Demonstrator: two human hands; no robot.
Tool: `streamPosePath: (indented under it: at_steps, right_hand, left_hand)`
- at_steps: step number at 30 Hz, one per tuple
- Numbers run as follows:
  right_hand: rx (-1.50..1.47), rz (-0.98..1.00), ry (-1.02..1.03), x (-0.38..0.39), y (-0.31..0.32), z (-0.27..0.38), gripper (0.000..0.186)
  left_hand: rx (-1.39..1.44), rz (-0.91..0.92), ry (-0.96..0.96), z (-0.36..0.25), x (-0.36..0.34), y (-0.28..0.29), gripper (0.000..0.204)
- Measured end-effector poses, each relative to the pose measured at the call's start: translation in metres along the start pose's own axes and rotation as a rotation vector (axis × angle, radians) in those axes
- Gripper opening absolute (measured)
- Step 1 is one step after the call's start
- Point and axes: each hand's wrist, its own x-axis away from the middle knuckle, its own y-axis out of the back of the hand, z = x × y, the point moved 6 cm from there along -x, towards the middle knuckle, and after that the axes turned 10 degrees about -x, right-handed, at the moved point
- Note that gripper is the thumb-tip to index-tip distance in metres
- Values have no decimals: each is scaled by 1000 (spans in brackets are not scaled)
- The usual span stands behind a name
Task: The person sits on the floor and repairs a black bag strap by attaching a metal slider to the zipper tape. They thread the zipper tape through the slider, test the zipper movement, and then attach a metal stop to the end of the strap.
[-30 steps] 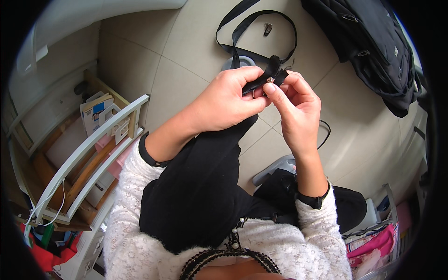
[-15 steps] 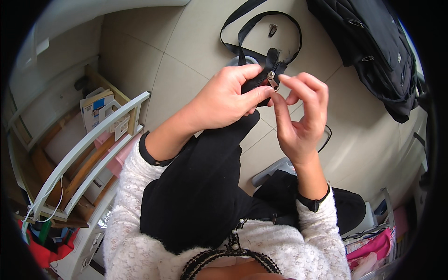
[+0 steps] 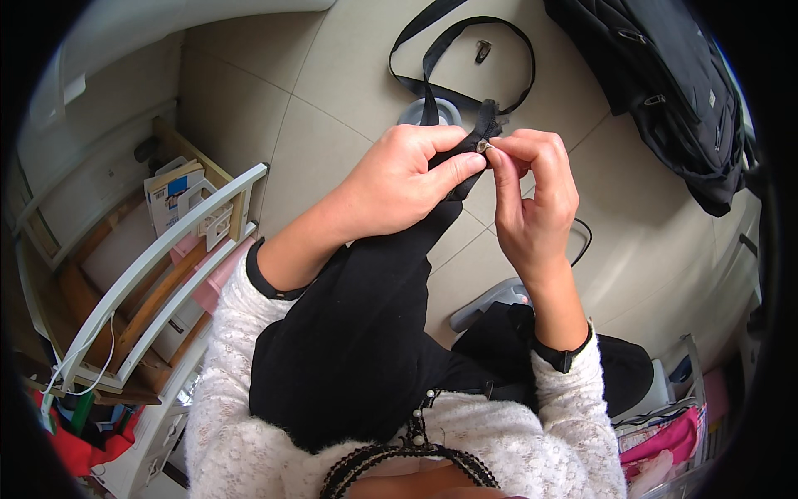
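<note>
Above my lap, my left hand (image 3: pixel 403 175) grips a black zipper tape (image 3: pixel 486 116) with its thumb laid near the metal slider and its fingertips partly hidden underneath. My right hand (image 3: pixel 536 195) pinches at the small silver zipper pull (image 3: pixel 485 145), thumb and index finger meeting beside my left thumb. The tape's frayed top end sticks up past both hands. A long black strap (image 3: pixel 524 50) loops on the tiled floor beyond them, and a small metal-and-black slider-like piece (image 3: pixel 482 51) lies inside that loop.
A black backpack (image 3: pixel 657 100) lies at the upper right. To my left are a white slatted wooden rack (image 3: pixel 166 233) with books (image 3: pixel 170 195) and red fabric (image 3: pixel 100 441). A bin of pink items (image 3: pixel 665 432) sits at lower right. Grey slippers (image 3: pixel 490 299) are near my legs.
My right fingers had spread off the zipper pull half a second ago and have now closed in on it again. The zipper end has shifted slightly, and the pull now points toward my right fingers.
</note>
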Motion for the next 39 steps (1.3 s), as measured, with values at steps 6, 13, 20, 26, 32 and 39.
streamPosePath:
  at_steps: [6,13,20,26,32,39]
  right_hand:
    - [115,-48,-64,-4,4,-6,7]
    - [83,-135,-139,-16,22,-31,8]
    - [208,-77,-513,4,22,-141,16]
    - [386,-48,-567,14,35,-194,19]
    - [305,41,-595,32,38,-201,23]
    - [-188,-79,-924,52,35,-216,21]
  left_hand:
    - [-79,75,50,0,4,-1,18]
    - [14,71,121,7,7,-4,21]
    - [214,9,183,54,-15,21,25]
    - [215,-94,105,84,-15,47,27]
    - [313,-182,84,95,-8,55,17]
    - [454,-142,36,85,2,54,28]
